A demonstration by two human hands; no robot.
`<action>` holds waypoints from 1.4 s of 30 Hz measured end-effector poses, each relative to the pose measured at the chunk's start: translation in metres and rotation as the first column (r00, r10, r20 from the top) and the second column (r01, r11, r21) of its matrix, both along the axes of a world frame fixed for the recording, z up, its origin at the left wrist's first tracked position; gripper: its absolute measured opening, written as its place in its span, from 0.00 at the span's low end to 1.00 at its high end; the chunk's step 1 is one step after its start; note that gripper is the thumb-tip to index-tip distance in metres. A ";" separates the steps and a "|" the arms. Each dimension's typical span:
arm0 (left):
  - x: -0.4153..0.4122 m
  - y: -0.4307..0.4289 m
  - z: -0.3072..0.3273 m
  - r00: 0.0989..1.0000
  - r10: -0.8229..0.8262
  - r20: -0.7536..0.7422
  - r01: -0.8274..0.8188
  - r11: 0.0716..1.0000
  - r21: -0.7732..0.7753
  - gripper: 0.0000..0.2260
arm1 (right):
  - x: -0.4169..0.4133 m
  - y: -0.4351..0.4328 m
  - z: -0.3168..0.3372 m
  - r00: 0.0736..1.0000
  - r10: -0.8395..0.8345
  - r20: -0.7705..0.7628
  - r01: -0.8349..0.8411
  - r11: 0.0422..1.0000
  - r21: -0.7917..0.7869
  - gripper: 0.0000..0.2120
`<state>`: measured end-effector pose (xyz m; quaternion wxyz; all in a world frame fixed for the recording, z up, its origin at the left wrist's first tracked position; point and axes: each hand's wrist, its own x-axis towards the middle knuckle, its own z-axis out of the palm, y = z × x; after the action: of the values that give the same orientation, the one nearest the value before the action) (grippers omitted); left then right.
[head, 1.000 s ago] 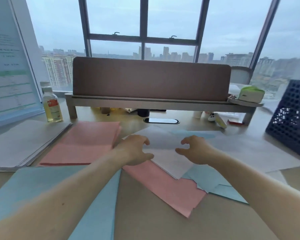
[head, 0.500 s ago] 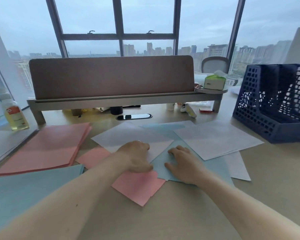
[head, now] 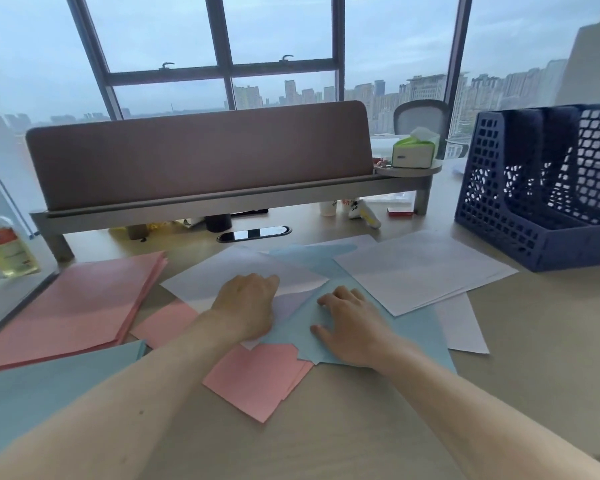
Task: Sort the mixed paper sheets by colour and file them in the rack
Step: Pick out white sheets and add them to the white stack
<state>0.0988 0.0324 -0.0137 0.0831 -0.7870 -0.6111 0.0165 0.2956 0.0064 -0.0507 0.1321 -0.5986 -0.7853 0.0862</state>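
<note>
The desk (head: 534,393) held a mixed spread of white, blue and pink sheets (head: 388,278) at its centre, a pink stack (head: 73,303) to the left, and the dark blue rack (head: 541,188) far right. Both hands pressed flat, fingers apart: left hand (head: 248,304) on a white sheet, right hand (head: 352,327) on a blue sheet (head: 413,334).
</note>
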 end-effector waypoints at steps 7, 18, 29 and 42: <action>0.013 0.007 0.008 0.999 0.014 -0.044 -0.020 0.993 -0.120 0.24 | 0.004 0.004 0.001 0.999 0.003 -0.051 -0.003 1.000 0.006 0.25; 0.029 0.009 0.011 0.989 0.044 -0.143 -0.049 0.998 -0.032 0.14 | 0.007 0.008 -0.003 0.995 0.027 -0.098 -0.024 0.999 0.033 0.26; 0.112 0.012 0.042 0.742 -0.606 -0.287 0.667 0.627 0.402 0.23 | 0.125 0.036 0.066 -0.209 -0.529 -0.822 -0.161 0.848 -0.505 0.43; 0.135 0.095 -0.030 0.878 -0.182 0.443 0.159 0.983 0.090 0.18 | 0.162 0.028 0.017 0.150 -0.593 -0.792 0.272 0.794 -0.543 0.10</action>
<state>0.2337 0.1276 -0.0441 -0.0393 -0.8178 -0.5423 -0.1888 0.4575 0.0342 -0.0333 0.5000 -0.6417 -0.3231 0.4835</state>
